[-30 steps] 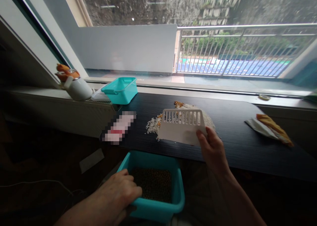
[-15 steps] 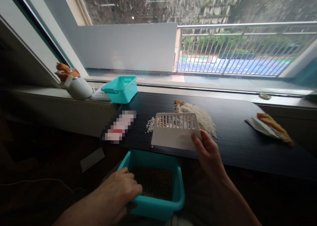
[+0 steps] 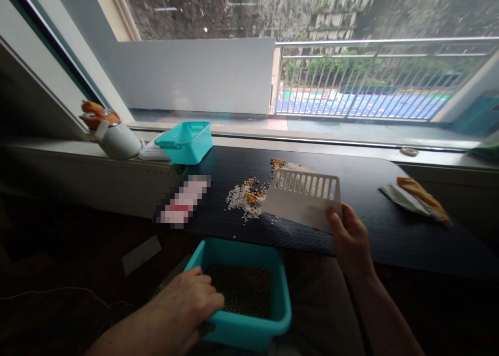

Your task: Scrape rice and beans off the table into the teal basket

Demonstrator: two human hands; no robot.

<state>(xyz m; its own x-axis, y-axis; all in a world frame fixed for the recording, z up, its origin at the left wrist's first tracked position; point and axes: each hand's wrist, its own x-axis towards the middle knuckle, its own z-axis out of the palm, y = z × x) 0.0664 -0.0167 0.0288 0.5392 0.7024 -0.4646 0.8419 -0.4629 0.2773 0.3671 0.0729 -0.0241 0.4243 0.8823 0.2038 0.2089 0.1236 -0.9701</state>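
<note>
My left hand (image 3: 187, 304) grips the near left rim of a teal bin (image 3: 283, 299) holding brown beans, held just below the table's front edge. My right hand (image 3: 351, 239) pinches the lower right corner of a white slotted scraper (image 3: 302, 202), which stands tilted on the dark table (image 3: 370, 210). Left of the scraper lies a small heap of rice and yellow beans (image 3: 247, 197). A bigger rice pile is mostly hidden behind the scraper; only its top edge with a few beans (image 3: 278, 163) shows.
A second teal bin (image 3: 187, 142) stands at the table's back left, beside a white pot with an orange toy (image 3: 111, 135) on the sill. A blurred white-and-red packet (image 3: 183, 200) lies left of the grains. A crumpled wrapper (image 3: 417, 197) lies at the right.
My right hand has carried the scraper to the right, uncovering the small heap of rice and beans and covering the bigger rice pile. My left hand and the near bin stayed put.
</note>
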